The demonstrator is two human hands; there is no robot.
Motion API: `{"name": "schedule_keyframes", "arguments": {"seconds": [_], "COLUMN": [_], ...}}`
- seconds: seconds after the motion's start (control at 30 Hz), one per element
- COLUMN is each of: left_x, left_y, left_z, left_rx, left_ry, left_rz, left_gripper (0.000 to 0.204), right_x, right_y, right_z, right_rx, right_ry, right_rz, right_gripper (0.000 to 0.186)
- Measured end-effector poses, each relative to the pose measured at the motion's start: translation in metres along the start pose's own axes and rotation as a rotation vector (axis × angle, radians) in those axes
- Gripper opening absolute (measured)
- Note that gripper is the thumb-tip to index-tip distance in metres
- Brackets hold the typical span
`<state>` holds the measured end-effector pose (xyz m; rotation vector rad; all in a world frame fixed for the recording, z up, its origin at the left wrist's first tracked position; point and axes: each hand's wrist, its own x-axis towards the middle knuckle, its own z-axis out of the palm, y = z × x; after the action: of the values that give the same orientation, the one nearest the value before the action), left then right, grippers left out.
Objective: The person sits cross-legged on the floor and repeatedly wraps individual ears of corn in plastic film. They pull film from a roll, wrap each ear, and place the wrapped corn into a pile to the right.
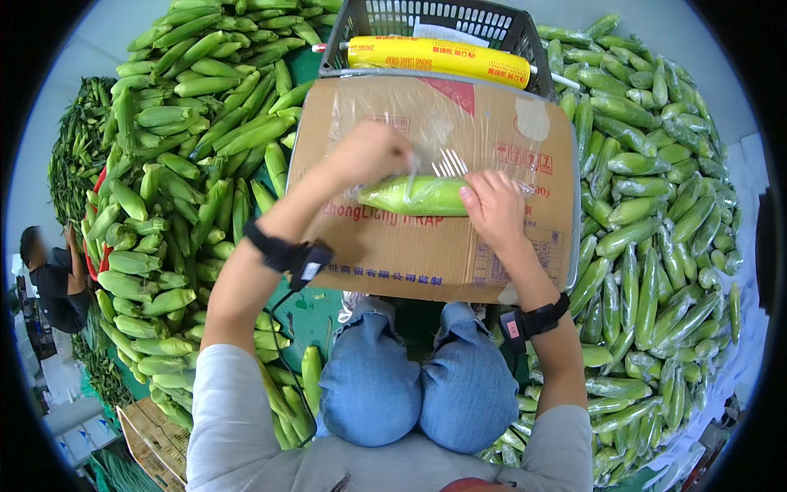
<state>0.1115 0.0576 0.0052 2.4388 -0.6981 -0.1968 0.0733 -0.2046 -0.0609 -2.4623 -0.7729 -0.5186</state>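
Observation:
An ear of corn in its green husk (422, 196) lies across a flattened cardboard surface (393, 250) in front of me, partly covered by clear plastic film (412, 168). My right hand (494, 205) is closed over the right end of the ear. Above the left part of the ear, my left hand (373, 154) is slightly blurred, its fingers curled together. A twisted strand of the film runs from those fingertips down to the husk.
A yellow roll of wrap (438, 61) rests on a black plastic crate (525, 33) behind the cardboard. Unwrapped corn (197, 98) is heaped at left; film-wrapped corn (639, 213) is piled at right. A person (57, 275) is at far left.

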Motion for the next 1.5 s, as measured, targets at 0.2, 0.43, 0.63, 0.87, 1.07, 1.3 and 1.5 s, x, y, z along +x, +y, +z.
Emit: {"name": "schedule_keyframes", "arguments": {"seconds": [0.2, 0.43, 0.63, 0.87, 1.07, 1.3, 1.5], "left_x": [-0.056, -0.064, 0.047, 0.083, 0.065, 0.054, -0.029], "left_y": [0.063, 0.051, -0.047, -0.054, -0.065, -0.008, 0.067], "left_z": [0.039, 0.063, 0.029, 0.01, 0.014, 0.004, 0.04], "left_rx": [-0.02, 0.41, 0.373, 0.296, 0.335, 0.12, 0.071], "left_ry": [-0.203, 0.126, 0.293, -0.127, -0.118, 0.06, 0.161], "left_rz": [-0.235, -0.007, 0.128, 0.026, -0.038, -0.083, 0.378], "left_gripper": [0.06, 0.083, 0.057, 0.044, 0.067, 0.05, 0.048], "right_x": [-0.006, -0.025, 0.011, 0.064, -0.004, -0.078, -0.073], "right_y": [-0.031, -0.049, -0.029, 0.006, -0.033, -0.071, -0.063], "right_z": [-0.033, -0.052, -0.016, 0.019, -0.002, -0.066, -0.069], "right_rx": [-0.021, 0.019, -0.159, -0.112, -0.089, 0.182, 1.299], "right_ry": [-0.379, -0.346, -0.175, -0.213, -0.268, -0.751, -0.463], "right_rz": [0.17, 0.146, -0.223, -0.216, -0.246, -0.118, 0.849], "right_gripper": [0.03, 0.045, 0.068, 0.058, 0.061, 0.067, 0.065]}}
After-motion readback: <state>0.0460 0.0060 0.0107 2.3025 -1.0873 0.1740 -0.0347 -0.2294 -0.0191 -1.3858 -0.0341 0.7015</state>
